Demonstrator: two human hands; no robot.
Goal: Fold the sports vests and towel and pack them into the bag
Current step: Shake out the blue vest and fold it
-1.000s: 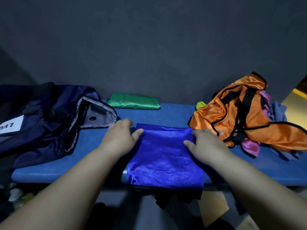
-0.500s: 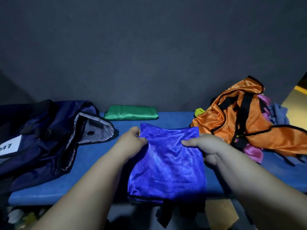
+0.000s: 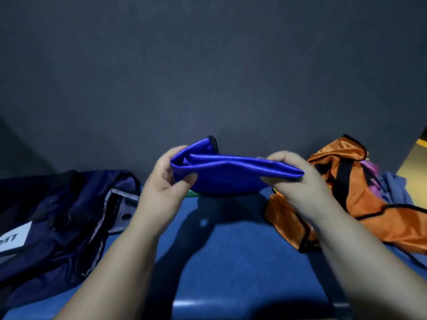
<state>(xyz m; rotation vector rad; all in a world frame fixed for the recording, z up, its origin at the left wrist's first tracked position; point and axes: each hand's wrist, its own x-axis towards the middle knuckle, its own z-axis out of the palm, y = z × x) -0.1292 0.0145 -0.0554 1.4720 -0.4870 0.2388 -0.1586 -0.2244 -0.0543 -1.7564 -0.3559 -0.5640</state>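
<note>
Blue shiny folded vest point(image 3: 231, 174): your left hand point(image 3: 165, 181) and right hand point(image 3: 298, 179) pinch its ends above the blue bench point(image 3: 231, 262).
Dark navy bag point(image 3: 57, 215): lies open, left; packing pending.
Orange shiny vest point(image 3: 369, 192): unfolded, right.

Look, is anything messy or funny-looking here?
Yes: the orange vest lies crumpled in a heap on the right of the blue table, tangled with pink cloth, unfolded. The blue vest gripped by the left hand and right hand looks tidily folded.
</note>
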